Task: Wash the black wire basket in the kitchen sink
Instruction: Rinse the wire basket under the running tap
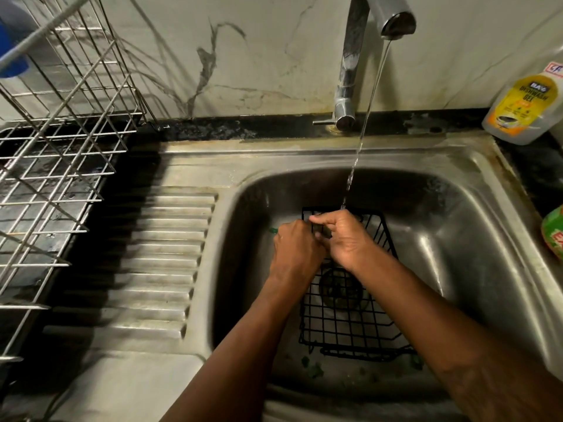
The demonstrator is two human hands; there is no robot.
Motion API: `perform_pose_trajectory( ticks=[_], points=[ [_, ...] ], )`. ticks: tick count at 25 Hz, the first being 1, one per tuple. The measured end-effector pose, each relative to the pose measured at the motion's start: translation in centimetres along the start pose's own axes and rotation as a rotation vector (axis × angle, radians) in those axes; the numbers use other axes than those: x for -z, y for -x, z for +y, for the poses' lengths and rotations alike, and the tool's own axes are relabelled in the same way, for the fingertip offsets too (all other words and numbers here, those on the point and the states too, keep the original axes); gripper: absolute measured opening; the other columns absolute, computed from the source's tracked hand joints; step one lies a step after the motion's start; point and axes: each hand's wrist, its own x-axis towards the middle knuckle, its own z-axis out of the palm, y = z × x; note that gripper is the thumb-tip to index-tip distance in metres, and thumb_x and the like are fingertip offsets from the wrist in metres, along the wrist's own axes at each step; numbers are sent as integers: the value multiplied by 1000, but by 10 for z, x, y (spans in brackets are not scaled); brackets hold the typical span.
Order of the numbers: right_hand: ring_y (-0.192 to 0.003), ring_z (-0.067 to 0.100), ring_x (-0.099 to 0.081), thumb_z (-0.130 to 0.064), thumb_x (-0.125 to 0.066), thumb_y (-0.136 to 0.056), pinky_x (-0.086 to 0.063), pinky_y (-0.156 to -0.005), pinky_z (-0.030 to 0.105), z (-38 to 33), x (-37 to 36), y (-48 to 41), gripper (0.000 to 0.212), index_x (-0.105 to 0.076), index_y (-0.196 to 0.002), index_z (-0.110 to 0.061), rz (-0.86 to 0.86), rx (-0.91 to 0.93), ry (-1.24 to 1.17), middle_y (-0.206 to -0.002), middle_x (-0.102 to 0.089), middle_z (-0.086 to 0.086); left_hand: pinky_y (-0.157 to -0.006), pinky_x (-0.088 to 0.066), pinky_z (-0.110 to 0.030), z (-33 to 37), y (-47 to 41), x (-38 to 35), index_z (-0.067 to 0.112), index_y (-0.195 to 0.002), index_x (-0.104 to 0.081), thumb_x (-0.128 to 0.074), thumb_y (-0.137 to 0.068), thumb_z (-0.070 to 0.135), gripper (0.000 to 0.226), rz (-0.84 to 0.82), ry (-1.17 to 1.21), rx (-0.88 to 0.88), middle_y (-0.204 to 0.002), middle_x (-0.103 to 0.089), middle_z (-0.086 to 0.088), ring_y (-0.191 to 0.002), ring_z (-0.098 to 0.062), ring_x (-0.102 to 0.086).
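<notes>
Sink (304,153): one black wire basket (344,324), two hands (297,249) (345,239) on it

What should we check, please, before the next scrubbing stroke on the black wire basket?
1. Water running: ok. The stream from the tap lands at the far rim of the black wire basket.
2. Basket inside the sink: ok, lying in the bowl.
3. Right grip: ok. The right hand curls round the far rim wires.
4. Left hand's tool: cannot tell. The left hand is blurred, fingers curled.
5. Soap nearby: ok. The dishwash gel bottle stands right of the sink.
6. Sink floor clean: not ok. Green scraps lie by the basket's near end.
</notes>
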Motion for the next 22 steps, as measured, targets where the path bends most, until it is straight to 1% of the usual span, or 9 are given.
perform_pose_trajectory(
  ticks=[2, 3, 6, 8, 11, 13, 15, 18, 22],
  points=[
    [-84, 17, -58, 3, -64, -81, -45, -69, 28, 2, -2, -1, 18, -64, -90, -12, -10, -7, -105, -94, -65, 3, -81, -57, -40, -4, -3, -2, 0, -104, -66, -60, -95, 17, 19, 15, 9, 18, -97, -59, -17, -98, -35, -64],
    [-93, 19, -60, 0, -65, -83, -48, -77, 31, 4, 0, -3, 21, -67, -98, -15, 8, 29, 49, -105, -67, 3, -76, -57, -38, -5, -4, -3, 2, -100, -66, -61, -95, 17, 17, 10, 13, 22, -90, -54, -12, -93, -30, -63],
    [-100, 22, -65, -19, -63, -94, -55, -86, 36, 9, 17, -7, 23, -67, -115, -27, 133, 307, 1379, -115, -69, 3, -61, -51, -30, -6, -6, -8, 12, -78, -56, -66, -93, 16, 18, -13, 36, 66, -81, -49, -3, -72, -16, -56],
    [-82, 22, -66, -22, -51, -100, -51, -68, 32, 2, 26, -7, 14, -65, -97, -27, 263, 576, 1807, -94, -69, 3, -55, -46, -27, -4, -7, -13, 16, -68, -44, -64, -91, 13, 31, -22, 22, 71, -77, -50, -3, -64, -13, -51],
    [-75, 23, -64, -17, -43, -102, -41, -62, 31, -8, 30, -6, 23, -62, -89, -22, 414, 673, 1943, -77, -55, 2, -50, -45, -25, -3, -10, -18, 18, -64, -43, -65, -89, 9, 34, -27, -12, 57, -82, -57, -8, -66, -17, -56],
    [-73, 21, -65, -18, -48, -102, -47, -62, 32, -3, 32, -8, 21, -63, -88, -19, 417, 719, 1964, -73, -52, 0, -46, -40, -21, -5, -13, -21, 18, -64, -44, -66, -89, 10, 34, -32, -17, 38, -79, -57, -7, -61, -13, -53],
    [-69, 18, -63, -17, -50, -102, -51, -63, 33, 2, 39, -11, 21, -64, -86, -17, 337, 754, 1833, -73, -55, -1, -45, -40, -21, -7, -15, -25, 17, -65, -46, -66, -88, 11, 31, -51, -35, 21, -80, -60, -7, -61, -13, -54],
    [-64, 22, -58, -6, -63, -90, -37, -56, 27, 3, 44, -15, 11, -67, -85, -15, 234, 1005, 1652, -73, -59, 3, -50, -46, -25, -8, -16, -26, 13, -73, -54, -65, -87, 11, 18, -47, -32, 40, -85, -62, -11, -70, -19, -60],
    [-88, 25, -59, -5, -71, -86, -53, -70, 34, -6, 39, -18, 14, -71, -99, -10, 170, 1176, 1426, -94, -63, 9, -48, -41, -20, -11, -15, -20, 12, -76, -57, -64, -90, 11, 15, 0, -26, 14, -80, -62, -8, -65, -14, -58]
  ],
)
